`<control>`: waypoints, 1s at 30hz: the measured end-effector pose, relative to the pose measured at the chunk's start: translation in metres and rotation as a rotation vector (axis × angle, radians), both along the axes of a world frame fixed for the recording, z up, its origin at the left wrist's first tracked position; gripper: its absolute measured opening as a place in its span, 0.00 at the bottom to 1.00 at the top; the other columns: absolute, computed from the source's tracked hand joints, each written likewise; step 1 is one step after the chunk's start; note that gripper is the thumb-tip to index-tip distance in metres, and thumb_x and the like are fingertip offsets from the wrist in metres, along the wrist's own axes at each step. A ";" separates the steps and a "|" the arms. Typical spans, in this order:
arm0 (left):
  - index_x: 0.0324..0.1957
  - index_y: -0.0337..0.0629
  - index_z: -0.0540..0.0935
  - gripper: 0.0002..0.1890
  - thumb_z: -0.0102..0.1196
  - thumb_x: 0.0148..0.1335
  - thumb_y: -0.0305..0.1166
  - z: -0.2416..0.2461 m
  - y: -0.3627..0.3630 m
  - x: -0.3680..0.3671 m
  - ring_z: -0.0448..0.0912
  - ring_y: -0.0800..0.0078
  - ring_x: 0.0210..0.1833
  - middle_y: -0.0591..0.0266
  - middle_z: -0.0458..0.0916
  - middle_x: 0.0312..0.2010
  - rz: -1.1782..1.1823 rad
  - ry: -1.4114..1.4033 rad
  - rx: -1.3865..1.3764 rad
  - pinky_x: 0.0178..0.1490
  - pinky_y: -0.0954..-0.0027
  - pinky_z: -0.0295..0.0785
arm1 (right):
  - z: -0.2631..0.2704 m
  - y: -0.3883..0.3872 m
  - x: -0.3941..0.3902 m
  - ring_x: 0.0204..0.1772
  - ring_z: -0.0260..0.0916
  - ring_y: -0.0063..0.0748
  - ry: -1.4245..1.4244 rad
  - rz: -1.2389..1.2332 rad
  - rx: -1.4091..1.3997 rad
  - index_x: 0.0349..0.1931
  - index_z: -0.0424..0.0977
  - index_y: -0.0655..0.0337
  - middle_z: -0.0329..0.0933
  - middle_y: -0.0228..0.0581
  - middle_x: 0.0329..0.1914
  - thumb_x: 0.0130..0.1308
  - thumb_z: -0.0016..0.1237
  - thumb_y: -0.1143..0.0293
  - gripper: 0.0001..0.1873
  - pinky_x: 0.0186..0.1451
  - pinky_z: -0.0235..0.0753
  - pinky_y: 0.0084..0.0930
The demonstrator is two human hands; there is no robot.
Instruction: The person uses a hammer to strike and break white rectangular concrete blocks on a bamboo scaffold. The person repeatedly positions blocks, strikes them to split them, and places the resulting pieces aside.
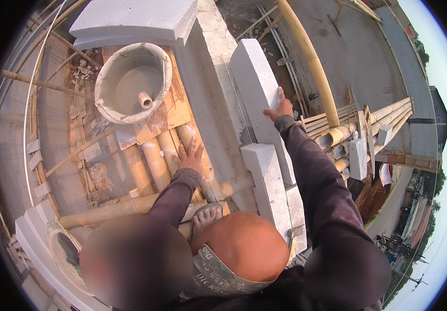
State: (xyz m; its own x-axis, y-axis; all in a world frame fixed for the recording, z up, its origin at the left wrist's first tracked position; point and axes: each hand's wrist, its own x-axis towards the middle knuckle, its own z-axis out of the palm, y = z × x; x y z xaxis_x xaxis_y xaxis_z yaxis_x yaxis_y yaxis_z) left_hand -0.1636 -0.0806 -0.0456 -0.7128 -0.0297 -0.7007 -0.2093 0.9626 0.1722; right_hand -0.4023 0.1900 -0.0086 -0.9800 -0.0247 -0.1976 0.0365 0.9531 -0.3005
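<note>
A long white aerated concrete block (255, 77) stands on edge along the wall top. My right hand (280, 108) grips its right side, thumb and forefinger showing on the block and the other fingers hidden. Nearer me, another white block (266, 175) stands beside the first one's near end. My left hand (191, 157) is empty, its fingers spread over the bamboo poles (155, 161) of the platform. Ahead of it, on a wooden board (178, 105), stands a mortar-caked bucket (103, 97) holding grey liquid and a short tube-like piece (145, 100).
White blocks (130, 21) are stacked beyond the bucket. A taut string (236, 89) runs along the concrete beam (219, 42). An upright bamboo pole (313, 58) and bundled bamboo (379, 116) stand right. At lower left are a second bucket (58, 248) and more blocks (33, 241).
</note>
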 end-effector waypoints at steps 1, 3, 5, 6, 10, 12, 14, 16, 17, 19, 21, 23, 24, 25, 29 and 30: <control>0.79 0.67 0.43 0.42 0.49 0.68 0.33 -0.006 0.001 -0.001 0.40 0.40 0.81 0.67 0.30 0.81 0.009 -0.016 -0.012 0.75 0.26 0.46 | 0.005 0.002 -0.005 0.60 0.75 0.57 0.024 0.017 0.010 0.77 0.50 0.57 0.76 0.61 0.56 0.40 0.72 0.61 0.62 0.64 0.75 0.43; 0.79 0.71 0.41 0.42 0.45 0.69 0.33 -0.015 0.005 -0.001 0.39 0.41 0.81 0.72 0.24 0.81 0.028 -0.075 -0.002 0.75 0.25 0.45 | 0.024 0.006 -0.013 0.57 0.78 0.56 0.047 0.019 0.012 0.75 0.57 0.59 0.79 0.61 0.54 0.38 0.72 0.62 0.59 0.64 0.75 0.40; 0.79 0.73 0.41 0.42 0.45 0.69 0.33 -0.019 0.008 -0.001 0.39 0.41 0.81 0.73 0.23 0.81 0.056 -0.080 0.006 0.74 0.24 0.44 | 0.055 0.008 -0.023 0.59 0.77 0.54 0.102 0.045 -0.021 0.75 0.56 0.50 0.78 0.56 0.54 0.38 0.71 0.61 0.58 0.64 0.75 0.43; 0.79 0.74 0.40 0.42 0.44 0.69 0.33 -0.019 0.008 -0.002 0.40 0.41 0.81 0.73 0.23 0.81 0.063 -0.076 0.003 0.74 0.24 0.44 | 0.073 0.009 -0.024 0.60 0.76 0.53 0.109 0.039 -0.017 0.76 0.56 0.46 0.78 0.53 0.54 0.39 0.71 0.61 0.58 0.64 0.75 0.45; 0.79 0.75 0.42 0.43 0.48 0.68 0.36 0.004 0.006 -0.014 0.38 0.42 0.81 0.75 0.20 0.80 0.090 -0.186 0.039 0.72 0.20 0.42 | 0.160 0.012 -0.014 0.57 0.79 0.50 0.194 0.065 -0.100 0.71 0.64 0.51 0.80 0.56 0.53 0.37 0.68 0.63 0.53 0.62 0.77 0.41; 0.79 0.61 0.47 0.47 0.59 0.63 0.46 0.027 0.010 -0.031 0.49 0.43 0.80 0.61 0.36 0.81 0.003 -0.255 0.062 0.75 0.35 0.51 | 0.205 0.013 0.001 0.56 0.80 0.49 0.213 0.086 -0.201 0.69 0.68 0.53 0.79 0.58 0.54 0.37 0.67 0.64 0.50 0.61 0.78 0.38; 0.78 0.50 0.51 0.51 0.64 0.60 0.52 0.055 0.015 -0.056 0.54 0.44 0.78 0.52 0.48 0.78 -0.010 -0.341 0.295 0.75 0.44 0.56 | 0.240 0.011 0.025 0.54 0.80 0.45 0.345 0.123 -0.295 0.68 0.69 0.61 0.79 0.55 0.56 0.36 0.66 0.63 0.49 0.62 0.77 0.35; 0.76 0.39 0.54 0.50 0.61 0.62 0.57 0.088 0.027 -0.059 0.60 0.47 0.76 0.44 0.61 0.74 0.185 0.150 0.705 0.76 0.53 0.58 | 0.274 0.009 0.049 0.53 0.80 0.45 0.399 0.154 -0.416 0.68 0.67 0.66 0.79 0.55 0.56 0.36 0.66 0.63 0.51 0.62 0.76 0.35; 0.77 0.37 0.53 0.51 0.62 0.62 0.58 0.104 0.033 -0.070 0.59 0.49 0.77 0.44 0.59 0.74 0.327 0.228 1.151 0.76 0.52 0.57 | 0.287 0.008 0.060 0.54 0.80 0.45 0.356 0.161 -0.491 0.68 0.67 0.68 0.78 0.56 0.56 0.36 0.66 0.63 0.51 0.63 0.75 0.35; 0.76 0.36 0.53 0.52 0.62 0.62 0.58 0.134 0.043 -0.089 0.59 0.52 0.77 0.46 0.59 0.74 0.584 0.267 1.773 0.76 0.50 0.56 | 0.308 0.013 0.096 0.56 0.79 0.45 0.254 0.140 -0.619 0.68 0.66 0.71 0.77 0.58 0.56 0.35 0.66 0.63 0.53 0.64 0.74 0.35; 0.74 0.37 0.56 0.49 0.64 0.62 0.54 0.159 0.037 -0.102 0.60 0.53 0.75 0.49 0.62 0.72 0.634 0.256 2.134 0.76 0.49 0.57 | 0.316 0.006 0.125 0.58 0.77 0.45 0.228 0.157 -0.679 0.69 0.65 0.72 0.76 0.61 0.57 0.34 0.66 0.64 0.54 0.64 0.73 0.35; 0.72 0.38 0.59 0.45 0.66 0.62 0.49 0.176 0.022 -0.089 0.62 0.52 0.73 0.51 0.65 0.69 0.716 0.301 2.253 0.75 0.48 0.59 | 0.316 -0.005 0.145 0.60 0.76 0.45 0.185 0.249 -0.749 0.69 0.65 0.72 0.76 0.62 0.58 0.33 0.66 0.64 0.54 0.65 0.72 0.35; 0.71 0.39 0.60 0.43 0.66 0.62 0.47 0.180 0.014 -0.072 0.63 0.52 0.72 0.51 0.66 0.68 0.851 0.357 2.197 0.75 0.48 0.60 | 0.315 -0.010 0.157 0.61 0.76 0.45 0.150 0.282 -0.779 0.69 0.65 0.72 0.75 0.61 0.58 0.33 0.66 0.64 0.54 0.66 0.71 0.35; 0.71 0.39 0.61 0.41 0.67 0.62 0.44 0.183 0.008 -0.052 0.65 0.52 0.71 0.52 0.67 0.67 0.923 0.406 2.175 0.74 0.47 0.60 | 0.312 -0.016 0.166 0.62 0.75 0.45 0.132 0.311 -0.808 0.69 0.65 0.72 0.75 0.61 0.59 0.32 0.66 0.64 0.54 0.67 0.71 0.35; 0.70 0.40 0.63 0.39 0.66 0.60 0.38 0.197 -0.041 0.020 0.66 0.53 0.70 0.52 0.69 0.66 1.056 0.666 2.066 0.73 0.45 0.62 | 0.296 -0.048 0.175 0.66 0.71 0.47 0.132 0.489 -0.913 0.69 0.66 0.70 0.74 0.57 0.64 0.32 0.69 0.65 0.54 0.73 0.64 0.35; 0.70 0.39 0.63 0.39 0.66 0.59 0.36 0.202 -0.054 0.040 0.67 0.53 0.70 0.52 0.70 0.65 1.019 0.699 2.103 0.72 0.45 0.63 | 0.292 -0.057 0.172 0.65 0.72 0.46 0.072 0.543 -0.942 0.69 0.66 0.67 0.74 0.56 0.65 0.34 0.71 0.66 0.54 0.72 0.64 0.35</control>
State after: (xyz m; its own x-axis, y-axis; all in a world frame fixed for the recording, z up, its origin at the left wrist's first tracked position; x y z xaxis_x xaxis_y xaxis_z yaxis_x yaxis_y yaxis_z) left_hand -0.1234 -0.1349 0.1566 -0.9699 -0.2421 -0.0243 0.1862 -0.8027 0.5666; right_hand -0.2305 0.1330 0.2833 -0.8009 -0.5694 0.1853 -0.3672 0.2226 -0.9031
